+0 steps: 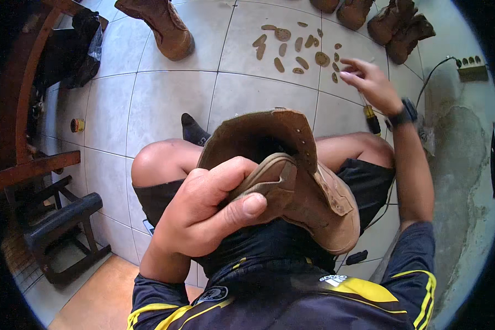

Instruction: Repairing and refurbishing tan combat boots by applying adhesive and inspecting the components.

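Note:
A brown suede-like boot [327, 217] rests in my lap, its wide shaft opening facing up and its toe toward the lower right. My left hand [209, 206] is closed round a stitched, folded flap of the boot, thumb on top and fingers behind. The inside of the shaft is dark. My right hand [368, 85] reaches out over the tiles, its fingers curved and apart, with nothing visible in them. Nearest to it are small flat brown pieces [322, 59], oval and strip-shaped, spread on the floor. A screwdriver-like tool with a yellow and black handle [372, 120] lies just below that hand.
More brown boots [404, 33] stand at the far right, and another boot [173, 38] stands at the upper left. A dark wooden stool [66, 220] is on the left, near a small round tin [77, 125]. A power strip [472, 71] with a cable sits by the right wall.

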